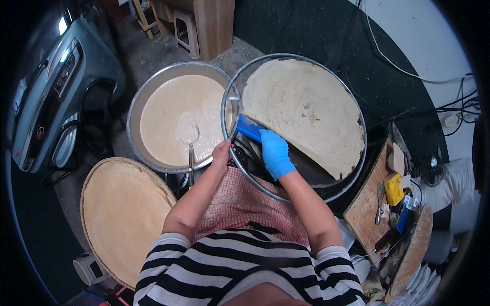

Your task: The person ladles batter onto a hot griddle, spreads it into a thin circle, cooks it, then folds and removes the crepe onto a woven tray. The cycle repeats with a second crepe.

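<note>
Near L: 1 round tray w/ pale sheet. L grip curled on rim of 1 griddle; R grip, blue-gloved, holding 1 blue scraper at straight edge of 1 crepe on griddle. Beyond L: 1 basin w/ batter, 1 ladle. Far: 1 stool.

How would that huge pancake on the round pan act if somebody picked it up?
The pancake would probably flop, since it looks like a wide, thin sheet. It could tear, perhaps starting at its ragged lower corner. Being so thin, it may feel light for its size.
</note>
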Demonstrator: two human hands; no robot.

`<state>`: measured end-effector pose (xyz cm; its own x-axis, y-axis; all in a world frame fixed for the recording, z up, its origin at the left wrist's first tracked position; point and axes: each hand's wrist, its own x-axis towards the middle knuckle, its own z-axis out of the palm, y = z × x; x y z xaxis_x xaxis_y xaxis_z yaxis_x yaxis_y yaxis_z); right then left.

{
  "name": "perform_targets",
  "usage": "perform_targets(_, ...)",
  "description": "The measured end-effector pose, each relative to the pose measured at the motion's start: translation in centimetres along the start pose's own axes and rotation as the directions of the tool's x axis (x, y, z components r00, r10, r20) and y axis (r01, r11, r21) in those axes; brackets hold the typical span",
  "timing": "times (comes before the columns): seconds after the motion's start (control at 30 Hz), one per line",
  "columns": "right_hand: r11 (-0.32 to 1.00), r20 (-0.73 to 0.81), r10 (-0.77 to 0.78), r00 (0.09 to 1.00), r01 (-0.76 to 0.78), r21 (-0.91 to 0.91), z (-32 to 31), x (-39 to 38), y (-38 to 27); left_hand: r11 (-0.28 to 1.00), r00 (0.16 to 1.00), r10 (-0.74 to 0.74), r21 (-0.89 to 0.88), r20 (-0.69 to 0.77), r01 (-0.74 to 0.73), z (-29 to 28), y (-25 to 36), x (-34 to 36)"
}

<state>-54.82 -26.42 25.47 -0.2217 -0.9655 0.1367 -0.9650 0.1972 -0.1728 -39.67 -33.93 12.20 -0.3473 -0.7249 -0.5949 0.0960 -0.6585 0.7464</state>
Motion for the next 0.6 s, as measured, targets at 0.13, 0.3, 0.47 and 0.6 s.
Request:
perform_targets(0.13, 1.0, 0.019, -0.002, 1.0, 0.003, -0.025, 0.2, 1.2, -0.4, 1.0, 1.0, -0.022, 0.005, 0.011, 0.022, 2.2, -4.3, -5.5)
perform_targets(0.3, 1.0, -0.011, 0.007, 1.0, -0.007, -0.015, 0.9, 2.3, -0.4, 0.907, 0.975, -0.166, 0.41, 0.145, 0.093, 4.6, -9.6, -10.6)
perform_targets(0.47, 0.999, -0.043, 0.02, 0.999, -0.022, -0.046, 1.5, 4.0, -0.1, 0.99, 0.988, 0.135, 0.028, 0.074, -0.137, 1.9, -3.2, -2.7)
perform_targets(0.6, 0.998, -0.047, 0.052, 0.998, -0.053, -0.034, 2.0, 5.2, 0.2, 0.98, 0.995, 0.08, 0.18, 0.063, -0.09, 0.3, -2.7, -1.6)
